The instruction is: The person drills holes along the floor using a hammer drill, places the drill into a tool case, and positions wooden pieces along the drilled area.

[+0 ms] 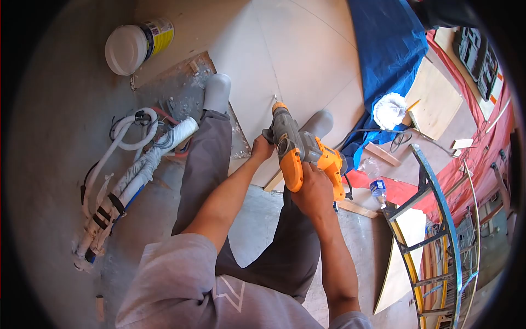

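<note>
An orange and grey power drill (290,137) points away from me, its bit reaching a pale board (246,60) on the floor. My left hand (262,149) is closed round the dark side handle at the drill's left. Around the rear grip, my right hand (315,189) is closed, with the back of the hand showing and some fingers hidden. Whether the bit's tip is inside the board cannot be told. My boots stand on either side of the drill, the left one (217,92) beside a dusty grey patch.
A white bucket (126,50) lies at the upper left, above wrapped hoses (131,175). Blue sheeting (386,49), a plastic bottle (378,187) and a ladder (438,219) are on the right. A black cable trails right of the drill. Wood pieces lie around.
</note>
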Demonstrator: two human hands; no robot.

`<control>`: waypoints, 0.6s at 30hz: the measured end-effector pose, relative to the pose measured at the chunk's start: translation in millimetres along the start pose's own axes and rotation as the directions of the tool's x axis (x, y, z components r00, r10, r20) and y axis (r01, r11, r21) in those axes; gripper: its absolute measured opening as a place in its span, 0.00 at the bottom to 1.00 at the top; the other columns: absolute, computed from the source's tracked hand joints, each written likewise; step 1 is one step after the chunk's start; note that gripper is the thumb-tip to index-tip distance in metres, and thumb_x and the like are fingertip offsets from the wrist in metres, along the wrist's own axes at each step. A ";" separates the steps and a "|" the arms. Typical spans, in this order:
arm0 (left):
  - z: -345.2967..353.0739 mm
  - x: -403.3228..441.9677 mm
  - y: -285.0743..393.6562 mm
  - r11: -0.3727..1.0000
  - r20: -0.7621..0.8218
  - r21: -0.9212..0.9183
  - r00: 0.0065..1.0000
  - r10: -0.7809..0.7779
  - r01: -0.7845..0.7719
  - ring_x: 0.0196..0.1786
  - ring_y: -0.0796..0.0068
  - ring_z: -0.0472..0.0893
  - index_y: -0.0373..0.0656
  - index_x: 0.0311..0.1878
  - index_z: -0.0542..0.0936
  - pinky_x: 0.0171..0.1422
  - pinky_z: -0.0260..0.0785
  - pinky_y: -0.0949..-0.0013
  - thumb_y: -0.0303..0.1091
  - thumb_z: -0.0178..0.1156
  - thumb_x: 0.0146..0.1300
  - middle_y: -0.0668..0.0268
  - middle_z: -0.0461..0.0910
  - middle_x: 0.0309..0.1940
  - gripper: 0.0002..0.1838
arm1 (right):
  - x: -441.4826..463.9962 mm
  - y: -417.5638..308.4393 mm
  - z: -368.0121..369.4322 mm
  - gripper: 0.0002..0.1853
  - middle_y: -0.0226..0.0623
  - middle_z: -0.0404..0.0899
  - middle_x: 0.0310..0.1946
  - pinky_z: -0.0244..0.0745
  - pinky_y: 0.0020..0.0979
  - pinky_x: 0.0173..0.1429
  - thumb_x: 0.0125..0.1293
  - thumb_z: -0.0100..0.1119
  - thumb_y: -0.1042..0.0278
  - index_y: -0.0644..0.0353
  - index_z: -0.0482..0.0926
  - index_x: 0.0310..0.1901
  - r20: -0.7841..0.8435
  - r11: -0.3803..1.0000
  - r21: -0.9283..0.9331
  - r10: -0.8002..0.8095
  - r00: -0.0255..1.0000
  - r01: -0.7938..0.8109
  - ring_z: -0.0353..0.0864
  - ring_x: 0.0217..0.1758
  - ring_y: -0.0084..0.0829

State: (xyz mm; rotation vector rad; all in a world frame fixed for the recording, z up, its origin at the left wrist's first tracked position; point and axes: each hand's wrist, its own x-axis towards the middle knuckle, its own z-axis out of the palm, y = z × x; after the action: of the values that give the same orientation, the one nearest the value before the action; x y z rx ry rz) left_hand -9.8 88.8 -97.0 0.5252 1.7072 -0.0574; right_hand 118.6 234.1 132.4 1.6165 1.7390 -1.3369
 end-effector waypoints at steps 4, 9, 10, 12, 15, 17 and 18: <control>-3.6 1.6 -9.4 1.000 -0.013 0.004 1.000 0.019 -0.019 0.50 0.51 0.81 0.43 0.45 0.79 0.52 0.73 0.57 0.40 0.65 0.55 0.52 0.83 0.43 0.17 | -1.1 -11.8 3.9 0.12 0.45 0.79 0.33 0.74 0.45 0.44 0.49 0.64 0.71 0.60 0.74 0.36 -0.018 1.000 0.010 0.016 1.000 -0.016 0.79 0.38 0.50; -10.0 2.7 -2.3 0.998 -0.027 0.066 1.000 0.000 0.002 0.50 0.50 0.80 0.44 0.45 0.79 0.52 0.73 0.54 0.42 0.64 0.56 0.51 0.82 0.42 0.16 | 3.7 -17.4 -2.3 0.12 0.45 0.79 0.32 0.74 0.46 0.41 0.48 0.64 0.71 0.60 0.74 0.35 -0.031 1.000 0.018 0.025 0.999 -0.024 0.80 0.36 0.50; -8.2 3.9 -2.5 0.997 -0.035 0.074 0.999 0.003 0.000 0.50 0.50 0.80 0.44 0.45 0.79 0.52 0.73 0.54 0.42 0.64 0.57 0.51 0.82 0.42 0.16 | 3.9 -14.4 -2.9 0.12 0.45 0.79 0.31 0.75 0.46 0.39 0.47 0.64 0.71 0.60 0.74 0.35 -0.046 1.000 0.026 -0.002 0.999 0.004 0.80 0.35 0.50; -9.6 3.4 1.7 0.996 -0.035 0.091 0.999 -0.008 0.011 0.50 0.49 0.80 0.44 0.45 0.79 0.52 0.72 0.54 0.42 0.64 0.57 0.51 0.82 0.42 0.16 | 4.2 -6.3 -3.9 0.12 0.45 0.79 0.30 0.75 0.46 0.38 0.47 0.64 0.72 0.60 0.73 0.35 -0.072 0.998 0.055 -0.027 0.997 0.031 0.80 0.33 0.50; -14.1 1.3 9.6 0.990 -0.014 0.135 0.999 -0.043 0.045 0.50 0.48 0.80 0.44 0.45 0.79 0.52 0.72 0.54 0.43 0.64 0.57 0.51 0.82 0.43 0.17 | 4.2 5.9 -5.2 0.12 0.45 0.79 0.30 0.75 0.45 0.38 0.47 0.64 0.71 0.60 0.73 0.34 -0.087 0.992 0.123 -0.016 0.996 0.027 0.80 0.33 0.50; -12.4 3.7 5.7 0.983 -0.004 0.174 0.998 -0.055 0.055 0.50 0.47 0.80 0.44 0.45 0.79 0.52 0.72 0.53 0.43 0.64 0.57 0.51 0.82 0.43 0.17 | 1.9 9.3 -4.0 0.13 0.46 0.79 0.29 0.74 0.45 0.38 0.47 0.65 0.71 0.59 0.74 0.34 -0.080 0.986 0.168 -0.006 0.997 0.020 0.80 0.33 0.51; -13.0 2.4 8.1 0.984 -0.013 0.169 0.998 -0.055 0.056 0.50 0.46 0.80 0.43 0.45 0.79 0.52 0.72 0.53 0.43 0.64 0.57 0.50 0.82 0.43 0.17 | 1.5 10.2 -3.6 0.13 0.45 0.79 0.29 0.74 0.45 0.38 0.46 0.65 0.71 0.59 0.73 0.34 -0.077 0.987 0.159 -0.014 0.997 0.026 0.80 0.33 0.51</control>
State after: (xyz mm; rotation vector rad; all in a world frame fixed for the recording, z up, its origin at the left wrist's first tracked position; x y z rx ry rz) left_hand -19.1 101.1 -94.5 0.6039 1.7338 -0.2421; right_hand 128.7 236.6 129.1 1.7606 1.7340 -1.4757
